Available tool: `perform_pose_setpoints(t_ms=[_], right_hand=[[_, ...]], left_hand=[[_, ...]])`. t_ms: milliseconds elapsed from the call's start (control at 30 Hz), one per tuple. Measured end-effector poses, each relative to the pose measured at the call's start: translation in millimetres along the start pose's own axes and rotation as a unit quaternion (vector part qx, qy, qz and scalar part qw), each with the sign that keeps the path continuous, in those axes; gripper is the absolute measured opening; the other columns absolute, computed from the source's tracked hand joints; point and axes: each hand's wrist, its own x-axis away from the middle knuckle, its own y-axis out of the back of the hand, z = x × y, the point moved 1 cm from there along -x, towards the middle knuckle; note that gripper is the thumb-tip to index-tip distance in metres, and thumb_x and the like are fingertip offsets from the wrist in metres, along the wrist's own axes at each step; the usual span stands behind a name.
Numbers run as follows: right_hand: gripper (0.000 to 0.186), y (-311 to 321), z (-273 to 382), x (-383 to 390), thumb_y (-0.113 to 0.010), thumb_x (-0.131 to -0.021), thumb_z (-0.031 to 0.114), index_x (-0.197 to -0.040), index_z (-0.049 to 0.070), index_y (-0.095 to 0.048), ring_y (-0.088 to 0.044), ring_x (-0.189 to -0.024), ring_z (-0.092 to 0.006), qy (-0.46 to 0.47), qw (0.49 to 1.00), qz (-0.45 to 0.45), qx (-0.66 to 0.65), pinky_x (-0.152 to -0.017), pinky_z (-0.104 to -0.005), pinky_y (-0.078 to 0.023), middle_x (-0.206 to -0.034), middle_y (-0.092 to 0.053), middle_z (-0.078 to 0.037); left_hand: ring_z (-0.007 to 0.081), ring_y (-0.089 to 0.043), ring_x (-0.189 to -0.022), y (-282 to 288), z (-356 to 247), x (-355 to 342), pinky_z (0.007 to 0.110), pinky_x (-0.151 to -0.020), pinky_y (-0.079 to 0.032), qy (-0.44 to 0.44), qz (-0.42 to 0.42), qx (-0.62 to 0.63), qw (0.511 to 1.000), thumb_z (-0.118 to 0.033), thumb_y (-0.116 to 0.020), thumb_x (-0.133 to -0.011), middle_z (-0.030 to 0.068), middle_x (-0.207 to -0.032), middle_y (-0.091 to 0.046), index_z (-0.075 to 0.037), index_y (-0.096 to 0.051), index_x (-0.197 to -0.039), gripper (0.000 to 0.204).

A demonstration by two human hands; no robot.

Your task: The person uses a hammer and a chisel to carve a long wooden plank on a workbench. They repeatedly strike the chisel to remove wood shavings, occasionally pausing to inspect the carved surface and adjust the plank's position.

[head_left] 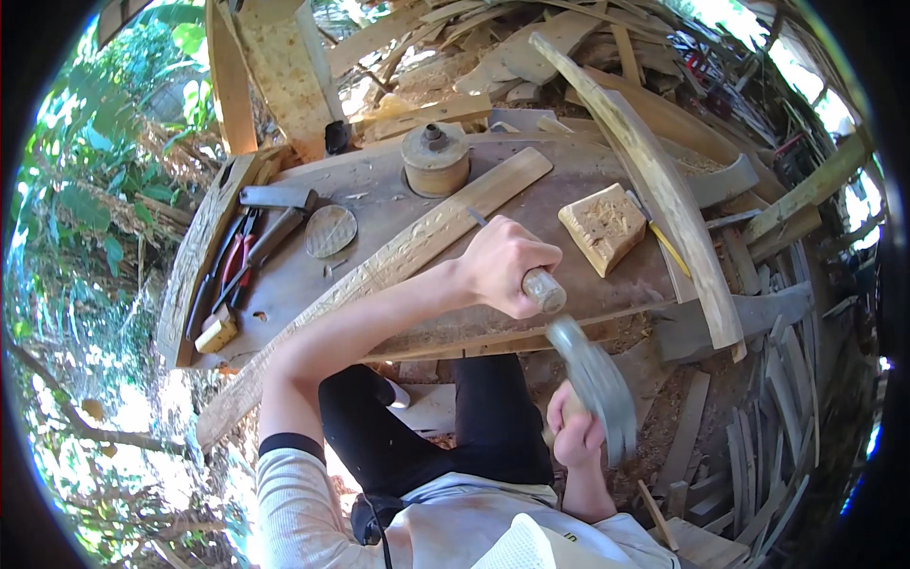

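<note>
Worn wooden bench (379, 209); plank (403, 254) runs near-left to far-right. Left hand (510, 266), the closer, just its near side, fisted round chisel (543, 290); right hand (576, 431) clenched on hammer (597, 384).

A long, pale board (374, 270) lies slantwise across the surface (379, 175), its face marked with shallow cuts, one end jutting past the near edge. A chisel (543, 291) with a rounded handle leans, blade tip at the board. A claw hammer (595, 389), grey-headed and blurred, is tilted near the handle's end.
</note>
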Motion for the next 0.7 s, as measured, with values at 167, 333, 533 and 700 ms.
perform_pose_setpoints(t_ms=[167, 333, 533, 700], right_hand=[[0.066, -8, -13, 1, -0.036, -0.101, 0.071, -0.088, 0.008, -0.048, -0.041, -0.050, -0.0106, 0.065, 0.998, 0.005, -0.017, -0.045, -0.0259, -0.030, -0.066, -0.045, -0.002], [0.060, -24, 22, -26, -0.038, -0.103, 0.067, -0.094, 0.008, -0.048, -0.041, -0.049, -0.0110, 0.018, 0.997, -0.012, -0.072, -0.043, -0.0261, -0.034, -0.069, -0.046, -0.003], [0.065, -28, -1, -24, -0.042, -0.101, 0.070, -0.096, 0.005, -0.047, -0.042, -0.046, -0.0120, 0.025, 0.992, -0.058, -0.113, -0.040, -0.0243, -0.035, -0.067, -0.045, -0.003], [0.067, -25, -16, -24, -0.041, -0.098, 0.075, -0.095, 0.008, -0.046, -0.042, -0.045, -0.0126, 0.076, 0.992, -0.069, -0.069, -0.040, -0.0252, -0.034, -0.064, -0.046, -0.003]], left_hand=[[0.0339, -0.051, -0.047, -3, 0, -4, 0.045, -0.044, -0.037, -0.016, -0.003, -0.001, 1.000, -0.019, -0.065, -0.055, 0.0091, -0.051, -0.048, -0.010, -0.047, -0.060, 0.021], [0.0347, -0.050, -0.047, -1, -2, 3, 0.045, -0.044, -0.037, -0.002, 0.004, -0.023, 1.000, -0.021, -0.065, -0.055, 0.0091, -0.051, -0.047, -0.010, -0.044, -0.058, 0.024], [0.0303, -0.053, -0.048, -6, 9, 12, 0.042, -0.046, -0.040, -0.035, -0.003, -0.035, 0.999, -0.024, -0.067, -0.051, 0.0055, -0.054, -0.050, -0.011, -0.049, -0.062, 0.025], [0.0334, -0.049, -0.046, -10, 8, 12, 0.045, -0.043, -0.037, -0.043, -0.036, 0.002, 0.998, -0.021, -0.065, -0.052, 0.0083, -0.051, -0.044, -0.010, -0.043, -0.059, 0.026]])
